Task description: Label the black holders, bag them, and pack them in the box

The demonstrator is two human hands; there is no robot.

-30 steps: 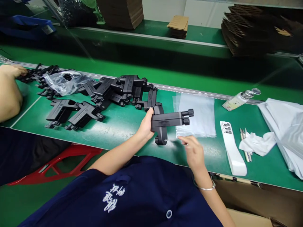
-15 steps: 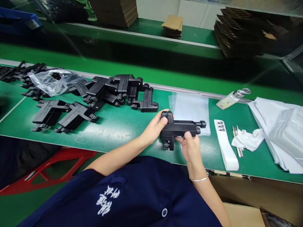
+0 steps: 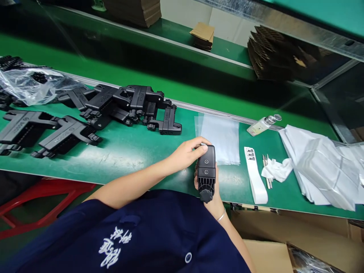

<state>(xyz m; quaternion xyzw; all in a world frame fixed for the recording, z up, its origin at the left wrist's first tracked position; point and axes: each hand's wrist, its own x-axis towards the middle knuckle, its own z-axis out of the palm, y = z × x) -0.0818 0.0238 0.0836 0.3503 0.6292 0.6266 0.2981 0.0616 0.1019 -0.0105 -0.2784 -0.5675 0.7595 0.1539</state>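
A black plastic clamp holder [image 3: 206,167] is held up before my body, its narrow end with two screws turned towards me and a ribbed knob at its lower end. My left hand [image 3: 187,152] is closed on its upper left, thumb and fingers against the housing. From behind and below, my right hand [image 3: 215,201] grips the same holder; most of its fingers are hidden. Clear plastic bags [image 3: 220,136] lie flat on the table just beyond. More black clamp holders [image 3: 167,120] of the same look are grouped to the left.
On the green table [image 3: 159,161], a white label strip [image 3: 256,178], pens [image 3: 267,176], a crumpled tissue [image 3: 277,169] and a small bottle [image 3: 261,126] lie to the right. White packing sheets [image 3: 307,167] cover the far right. Cardboard stacks [image 3: 273,53] fill parts of the shelf behind.
The clamp holder has been turned from lying sideways to showing its narrow end towards me. Both hands still hold it, and the view has shifted to the right.
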